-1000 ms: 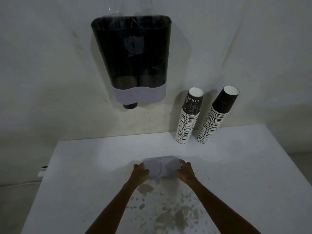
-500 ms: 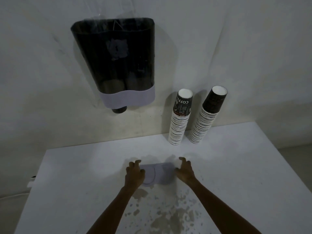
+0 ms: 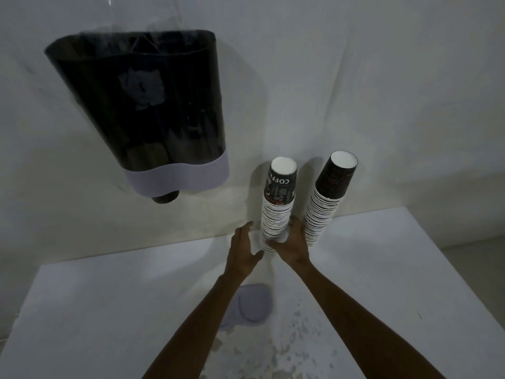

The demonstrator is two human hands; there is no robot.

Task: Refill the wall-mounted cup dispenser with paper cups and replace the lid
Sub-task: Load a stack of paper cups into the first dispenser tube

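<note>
Right hand cups the nearer tall stack of upside-down paper cups; left hand spread open beside it.

White table – two cup stacks at its back edge, lid lying mid-table, stained front

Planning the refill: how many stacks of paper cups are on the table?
2. The left stack stands between both hands near the wall; the right stack leans beside it. More cups may sit inside the dark dispenser.

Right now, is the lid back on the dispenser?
No, the lid lies flat on the table, and the dispenser top stands open.
</note>
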